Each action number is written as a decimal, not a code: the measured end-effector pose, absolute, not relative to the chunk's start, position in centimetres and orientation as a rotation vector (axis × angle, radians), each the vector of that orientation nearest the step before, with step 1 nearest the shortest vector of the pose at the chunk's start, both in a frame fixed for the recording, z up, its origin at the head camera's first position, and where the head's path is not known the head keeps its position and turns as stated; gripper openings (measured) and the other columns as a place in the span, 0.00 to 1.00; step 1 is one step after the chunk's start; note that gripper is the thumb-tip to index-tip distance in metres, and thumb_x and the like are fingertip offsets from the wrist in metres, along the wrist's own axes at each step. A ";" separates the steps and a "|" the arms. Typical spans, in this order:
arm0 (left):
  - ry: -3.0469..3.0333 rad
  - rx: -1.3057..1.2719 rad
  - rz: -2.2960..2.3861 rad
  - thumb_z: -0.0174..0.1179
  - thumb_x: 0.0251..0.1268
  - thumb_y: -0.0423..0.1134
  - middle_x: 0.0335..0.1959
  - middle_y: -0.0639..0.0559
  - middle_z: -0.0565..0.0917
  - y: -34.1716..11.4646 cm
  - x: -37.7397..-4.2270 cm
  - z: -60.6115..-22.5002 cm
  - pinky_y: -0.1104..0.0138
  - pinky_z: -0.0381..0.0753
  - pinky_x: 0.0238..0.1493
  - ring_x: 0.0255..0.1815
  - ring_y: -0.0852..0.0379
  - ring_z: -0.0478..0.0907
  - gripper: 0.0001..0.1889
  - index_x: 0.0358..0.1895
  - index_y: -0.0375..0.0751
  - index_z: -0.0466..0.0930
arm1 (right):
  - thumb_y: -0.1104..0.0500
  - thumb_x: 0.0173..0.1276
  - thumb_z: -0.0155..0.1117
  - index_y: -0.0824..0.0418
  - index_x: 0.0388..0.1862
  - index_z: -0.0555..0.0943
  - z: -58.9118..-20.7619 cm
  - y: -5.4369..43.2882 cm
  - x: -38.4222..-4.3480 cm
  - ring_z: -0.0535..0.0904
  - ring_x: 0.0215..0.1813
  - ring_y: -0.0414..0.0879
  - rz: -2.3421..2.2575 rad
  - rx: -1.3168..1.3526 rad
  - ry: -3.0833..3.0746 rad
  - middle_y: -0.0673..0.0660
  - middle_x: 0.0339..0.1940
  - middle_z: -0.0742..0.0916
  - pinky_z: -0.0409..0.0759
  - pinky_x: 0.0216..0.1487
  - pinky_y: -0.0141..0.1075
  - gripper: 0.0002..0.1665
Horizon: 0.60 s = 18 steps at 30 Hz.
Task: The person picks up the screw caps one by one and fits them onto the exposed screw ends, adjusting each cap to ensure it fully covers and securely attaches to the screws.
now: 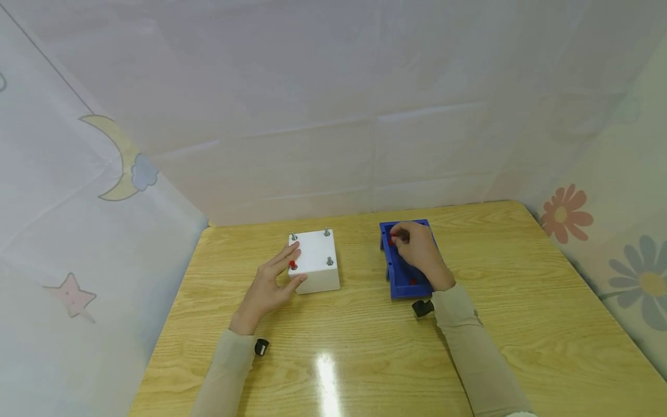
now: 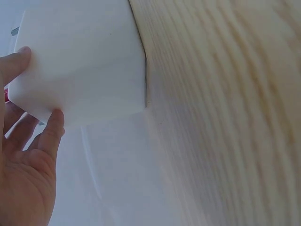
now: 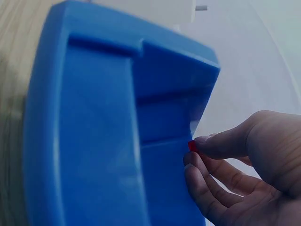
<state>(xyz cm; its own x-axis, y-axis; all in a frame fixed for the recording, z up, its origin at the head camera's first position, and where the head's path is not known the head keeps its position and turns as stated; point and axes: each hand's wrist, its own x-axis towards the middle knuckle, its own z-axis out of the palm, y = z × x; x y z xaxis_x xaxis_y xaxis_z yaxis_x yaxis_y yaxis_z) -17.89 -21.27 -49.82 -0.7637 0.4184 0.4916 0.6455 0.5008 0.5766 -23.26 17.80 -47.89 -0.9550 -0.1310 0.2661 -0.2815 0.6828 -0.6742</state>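
A white block stands on the table with upright metal bolts at three of its top corners. At its near-left corner sits a small red piece. My left hand touches the block's left side, fingers extended over the top edge and the thumb against a face. Over the far-left part of a blue tray, my right hand pinches a small red piece between thumb and fingertips. Another red piece lies in the tray's near end.
The wooden table bears the block at left and the tray at right, with a gap between them. A pale cloth wall rises behind, and printed cloth stands on both sides. Each wrist wears a small black camera.
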 end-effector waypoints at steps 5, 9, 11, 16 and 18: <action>-2.439 -0.909 -1.131 0.75 0.68 0.35 0.79 0.42 0.73 -21.2 -18.0 -49.8 0.45 0.73 0.75 0.81 0.35 0.67 0.32 0.73 0.31 0.76 | 0.68 0.75 0.69 0.66 0.50 0.89 -47.2 17.6 -23.2 0.89 0.43 0.57 1.164 0.351 -2.653 0.64 0.43 0.92 0.89 0.46 0.53 0.08; -2.434 -0.924 -1.133 0.75 0.67 0.34 0.79 0.40 0.73 -21.1 -18.1 -49.9 0.45 0.73 0.75 0.80 0.34 0.67 0.32 0.73 0.30 0.76 | 0.69 0.74 0.69 0.69 0.50 0.88 -46.4 17.5 -23.0 0.89 0.42 0.60 1.197 0.387 -2.593 0.67 0.45 0.92 0.89 0.44 0.53 0.09; -2.437 -0.918 -1.137 0.75 0.67 0.34 0.79 0.40 0.74 -21.1 -18.0 -50.0 0.44 0.73 0.75 0.80 0.34 0.68 0.32 0.73 0.30 0.77 | 0.69 0.74 0.69 0.70 0.50 0.88 -45.9 17.4 -23.0 0.89 0.42 0.60 1.193 0.408 -2.577 0.68 0.45 0.92 0.89 0.44 0.52 0.09; -2.445 -0.892 -1.144 0.75 0.68 0.35 0.79 0.41 0.74 -21.1 -17.9 -49.9 0.44 0.73 0.75 0.81 0.35 0.67 0.32 0.73 0.31 0.77 | 0.69 0.73 0.70 0.70 0.50 0.88 -44.7 17.1 -23.1 0.90 0.42 0.62 1.203 0.448 -2.538 0.69 0.46 0.91 0.90 0.44 0.55 0.09; -2.448 -0.887 -1.140 0.75 0.68 0.35 0.79 0.42 0.74 -21.1 -17.9 -49.8 0.44 0.73 0.75 0.81 0.35 0.67 0.32 0.73 0.31 0.77 | 0.70 0.73 0.71 0.70 0.50 0.88 -44.4 17.0 -23.1 0.90 0.43 0.62 1.200 0.466 -2.526 0.69 0.46 0.91 0.91 0.45 0.56 0.09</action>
